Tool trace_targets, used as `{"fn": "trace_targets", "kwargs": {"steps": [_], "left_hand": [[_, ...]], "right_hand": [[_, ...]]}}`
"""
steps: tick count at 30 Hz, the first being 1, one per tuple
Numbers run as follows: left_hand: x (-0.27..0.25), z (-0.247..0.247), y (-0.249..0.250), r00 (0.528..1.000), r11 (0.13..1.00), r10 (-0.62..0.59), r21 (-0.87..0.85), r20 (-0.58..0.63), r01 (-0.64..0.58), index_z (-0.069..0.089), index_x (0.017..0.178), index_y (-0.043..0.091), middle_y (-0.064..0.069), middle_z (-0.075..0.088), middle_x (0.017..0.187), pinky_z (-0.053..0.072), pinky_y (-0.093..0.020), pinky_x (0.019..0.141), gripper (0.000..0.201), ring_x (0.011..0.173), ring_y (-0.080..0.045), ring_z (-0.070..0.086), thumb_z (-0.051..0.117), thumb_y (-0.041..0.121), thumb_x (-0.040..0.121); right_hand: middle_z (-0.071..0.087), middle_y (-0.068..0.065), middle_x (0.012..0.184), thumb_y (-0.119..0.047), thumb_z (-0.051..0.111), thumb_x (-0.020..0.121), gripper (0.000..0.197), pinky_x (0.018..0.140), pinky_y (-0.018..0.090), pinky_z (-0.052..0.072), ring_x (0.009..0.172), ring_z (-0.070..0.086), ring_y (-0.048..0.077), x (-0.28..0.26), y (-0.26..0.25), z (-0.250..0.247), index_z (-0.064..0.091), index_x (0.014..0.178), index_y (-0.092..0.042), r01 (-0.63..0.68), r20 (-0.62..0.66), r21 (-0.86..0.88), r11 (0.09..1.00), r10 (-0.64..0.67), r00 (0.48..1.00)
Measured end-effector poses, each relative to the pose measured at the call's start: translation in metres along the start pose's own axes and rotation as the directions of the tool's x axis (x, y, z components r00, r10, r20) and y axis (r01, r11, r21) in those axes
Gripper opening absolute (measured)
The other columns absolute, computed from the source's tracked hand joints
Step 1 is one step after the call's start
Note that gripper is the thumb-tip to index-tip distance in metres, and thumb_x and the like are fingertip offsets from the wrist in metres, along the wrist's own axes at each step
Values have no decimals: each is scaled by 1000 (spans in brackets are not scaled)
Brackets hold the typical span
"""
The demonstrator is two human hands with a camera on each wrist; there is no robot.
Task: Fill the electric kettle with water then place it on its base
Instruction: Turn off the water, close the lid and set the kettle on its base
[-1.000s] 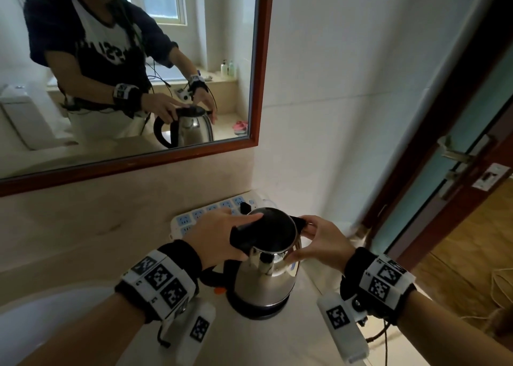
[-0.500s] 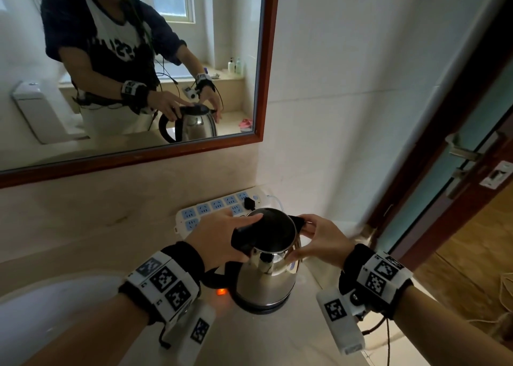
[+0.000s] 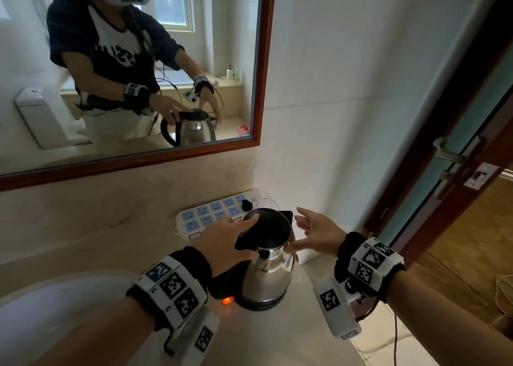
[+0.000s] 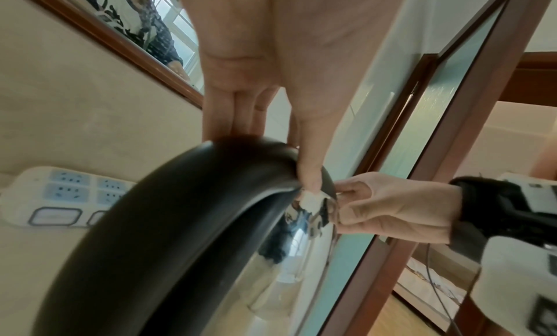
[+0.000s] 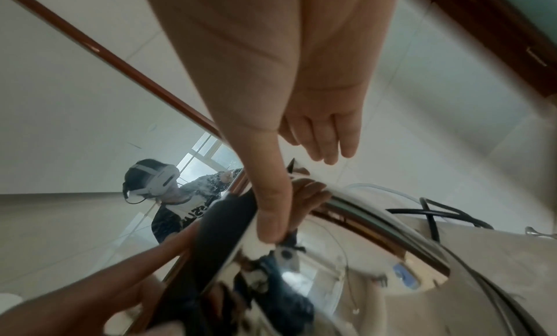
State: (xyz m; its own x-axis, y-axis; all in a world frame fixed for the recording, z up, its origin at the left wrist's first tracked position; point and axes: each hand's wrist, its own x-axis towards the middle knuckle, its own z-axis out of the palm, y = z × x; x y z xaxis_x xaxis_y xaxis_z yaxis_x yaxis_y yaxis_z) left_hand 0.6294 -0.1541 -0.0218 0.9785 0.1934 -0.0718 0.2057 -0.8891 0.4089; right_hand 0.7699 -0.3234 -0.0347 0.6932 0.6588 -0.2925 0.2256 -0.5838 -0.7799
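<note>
Kettle (image 3: 266, 271) sits on its base (image 3: 259, 304) on the counter (image 3: 249, 338), orange light glowing. Left hand (image 3: 224, 243) lies flat-fingered on the lid (image 3: 263, 232); right hand (image 3: 313, 233) is spread, thumb touching the steel body. Power strip (image 3: 211, 215) lies just behind, sink (image 3: 41, 310) to the left, mirror (image 3: 125, 68) above.

Kettle (image 3: 266, 271) on base (image 3: 258, 304); power strip (image 3: 213, 215) behind; sink (image 3: 55, 310) left.

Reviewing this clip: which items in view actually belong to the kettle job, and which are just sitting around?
Part of the job:
- shiny steel electric kettle with black lid
- round black kettle base
- left hand, on the lid
- right hand, thumb on the kettle

Just lying about:
- white power strip with blue sockets
- wood-framed wall mirror
- white sink basin
</note>
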Motion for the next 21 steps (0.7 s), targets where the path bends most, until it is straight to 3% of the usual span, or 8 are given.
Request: {"fn": "trace_targets", "kwargs": {"steps": [2,4,9,11,17,21], "left_hand": [[-2,1,5,1000,1000,-11,-9,-6,10,20,140,36,-4,41,95,39,-28,82,66,86,-17,42,53,48,84],[-5,2,9,1000,1000,-8,-19,-18,8,19,142,32,-8,45,101,39,-29,87,61,89,-18,42,47,43,89],[-9,5,16,999,998,-40,-52,-19,39,19,143,26,-16,49,122,40,-33,94,52,108,-26,49,39,28,94],[-9,6,15,999,996,-33,-84,-3,33,18,143,24,-17,51,122,43,-35,96,55,107,-27,52,41,23,93],[-17,4,15,999,966,37,-254,-10,-39,20,142,25,-15,65,99,46,-37,96,69,92,-24,60,56,11,85],[-20,2,18,998,953,60,-295,-19,-63,18,142,27,-11,67,97,49,-28,92,76,89,-19,63,61,10,82]], "right_hand": [[55,10,134,-20,84,63,79,109,43,40,122,53,21,-7,0,7,45,131,-15,41,-31,15,999,-40,999],[70,3,105,-24,82,64,42,99,44,47,98,63,18,-13,-1,17,62,101,-27,113,-47,-15,994,-113,992],[70,-3,94,-17,82,62,49,83,27,47,86,62,11,-15,-3,27,64,108,-22,158,-78,38,987,-155,985],[71,-2,95,-14,82,61,51,85,29,50,88,64,12,-15,-4,25,64,108,-22,158,-54,54,986,-155,986],[69,14,111,-8,81,64,50,100,44,48,107,64,29,-5,-12,12,62,110,-15,147,32,40,988,-148,988],[64,14,123,-2,75,72,48,107,41,43,118,59,27,-1,-19,3,57,107,-29,148,133,44,988,-153,979]]}}
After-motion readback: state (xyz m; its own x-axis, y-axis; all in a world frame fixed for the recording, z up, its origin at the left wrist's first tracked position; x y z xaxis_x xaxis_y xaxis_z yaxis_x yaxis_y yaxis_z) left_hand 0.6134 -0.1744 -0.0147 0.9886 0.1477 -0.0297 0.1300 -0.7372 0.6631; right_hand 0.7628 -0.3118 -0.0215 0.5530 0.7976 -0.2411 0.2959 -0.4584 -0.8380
